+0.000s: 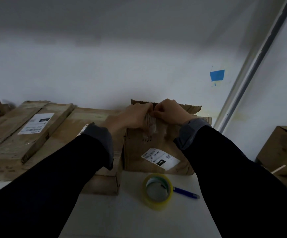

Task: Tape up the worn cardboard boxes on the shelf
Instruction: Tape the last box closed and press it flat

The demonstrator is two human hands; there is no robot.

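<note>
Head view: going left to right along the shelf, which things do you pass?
Long flat boxes with a white label → left hand → right hand, both at the top edge of the labelled upright box → blue pen → blue tape patch on the wall → crumpled box.

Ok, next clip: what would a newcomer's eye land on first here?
First, the two hands meeting at the top of the upright cardboard box in the middle: the left hand and right hand pinch a crumpled strip of clear tape against it. Next, the yellowish tape roll on the white shelf in front of the box, with a blue pen just right of it. Then the blue patch on the wall, upper right.
</note>
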